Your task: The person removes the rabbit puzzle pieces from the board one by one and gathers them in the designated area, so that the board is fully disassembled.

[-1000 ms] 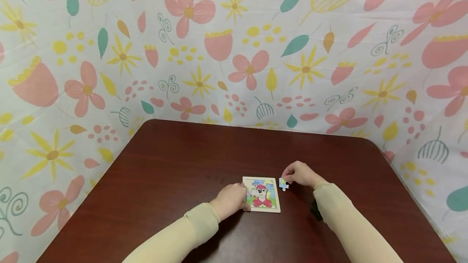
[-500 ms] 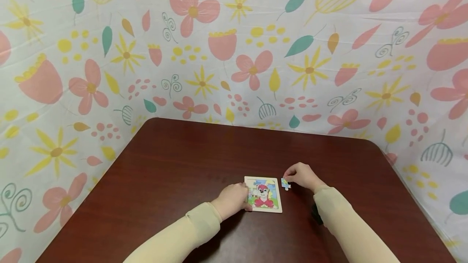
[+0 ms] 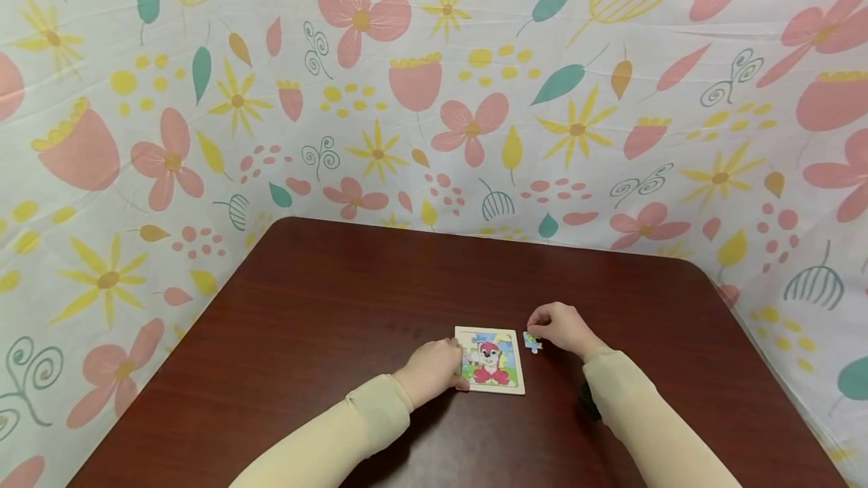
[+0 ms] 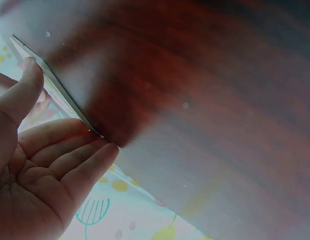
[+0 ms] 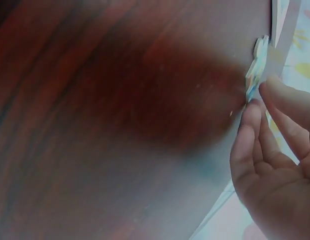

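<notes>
A small square jigsaw puzzle (image 3: 491, 390) lies on the table in a pale frame, its picture a red-and-white cartoon animal. My left hand (image 3: 432, 371) holds it by its left side; in the left wrist view the thumb (image 4: 30, 85) and fingers (image 4: 70, 155) meet its edge. Just right of the frame is a loose puzzle piece (image 3: 533, 343), mostly light blue with a tab towards me. My right hand (image 3: 559, 324) pinches that piece at its far end between thumb and fingers. In the right wrist view the piece (image 5: 257, 65) stands close to the frame's edge.
The dark red-brown wooden table (image 3: 339, 285) has rounded far corners. Behind it and at both sides hangs a white cloth (image 3: 441, 96) printed with flowers and leaves. A dark object (image 3: 589, 401) shows under the right sleeve.
The puzzle piece has turned slightly in my right hand, still beside the frame. My left hand keeps its hold on the puzzle. The head view has shifted a little.
</notes>
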`<action>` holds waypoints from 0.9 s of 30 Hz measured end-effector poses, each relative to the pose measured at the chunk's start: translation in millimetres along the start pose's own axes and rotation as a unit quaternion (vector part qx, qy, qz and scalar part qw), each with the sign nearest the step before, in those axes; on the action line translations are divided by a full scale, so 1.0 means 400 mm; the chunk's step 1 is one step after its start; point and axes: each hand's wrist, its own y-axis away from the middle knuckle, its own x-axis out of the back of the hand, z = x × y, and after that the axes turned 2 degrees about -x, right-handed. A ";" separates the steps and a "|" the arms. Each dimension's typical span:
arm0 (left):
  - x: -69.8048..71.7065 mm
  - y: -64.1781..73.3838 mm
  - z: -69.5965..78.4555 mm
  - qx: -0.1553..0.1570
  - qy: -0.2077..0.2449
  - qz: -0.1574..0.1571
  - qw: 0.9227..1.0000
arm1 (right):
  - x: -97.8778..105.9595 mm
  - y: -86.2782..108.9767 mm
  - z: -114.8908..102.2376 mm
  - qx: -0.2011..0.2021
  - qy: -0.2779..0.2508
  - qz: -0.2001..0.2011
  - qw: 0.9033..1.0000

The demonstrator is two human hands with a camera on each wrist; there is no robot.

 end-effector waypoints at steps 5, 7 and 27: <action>-0.003 -0.001 -0.003 0.000 -0.004 -0.007 1.000 | -0.020 -0.012 -0.029 0.027 0.003 0.012 1.000; -0.003 -0.002 -0.003 -0.001 0.001 -0.010 1.000 | -0.031 -0.017 -0.045 0.036 -0.001 0.012 0.999; -0.002 -0.004 0.003 0.006 -0.001 -0.012 1.000 | -0.091 -0.021 -0.168 0.130 0.025 -0.057 0.990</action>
